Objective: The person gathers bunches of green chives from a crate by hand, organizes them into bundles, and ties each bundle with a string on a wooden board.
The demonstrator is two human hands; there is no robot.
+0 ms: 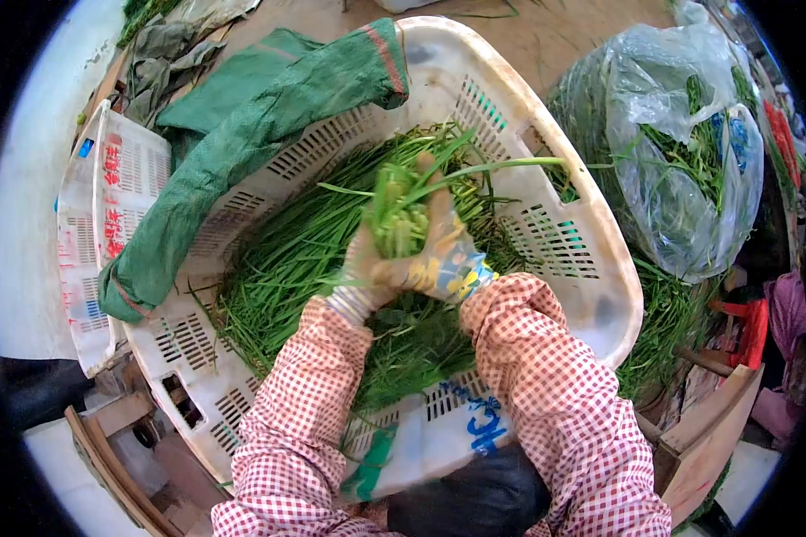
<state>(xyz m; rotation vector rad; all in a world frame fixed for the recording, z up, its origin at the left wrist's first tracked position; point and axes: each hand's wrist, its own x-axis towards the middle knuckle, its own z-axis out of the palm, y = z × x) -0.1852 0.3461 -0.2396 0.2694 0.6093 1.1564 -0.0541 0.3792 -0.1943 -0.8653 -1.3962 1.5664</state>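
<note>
Both of my gloved hands meet over the middle of a large white plastic basket [604, 259]. My left hand [367, 268] and my right hand [439, 255] are wrapped round a bunch of green stalks [398, 210], whose cut ends face up toward me. One long stalk sticks out to the right across the basket's rim. Below the hands lies a heap of long green leaves [278, 259] in the basket. The right glove has a blue and yellow pattern; motion blurs the fingers a little.
A green woven sack [269, 125] hangs over the basket's left rim. A clear plastic bag [681, 224] of greens stands at the right, with loose greens [672, 331] beneath it. Another white basket [134, 188] is at the left. A wooden board [707, 438] stands lower right.
</note>
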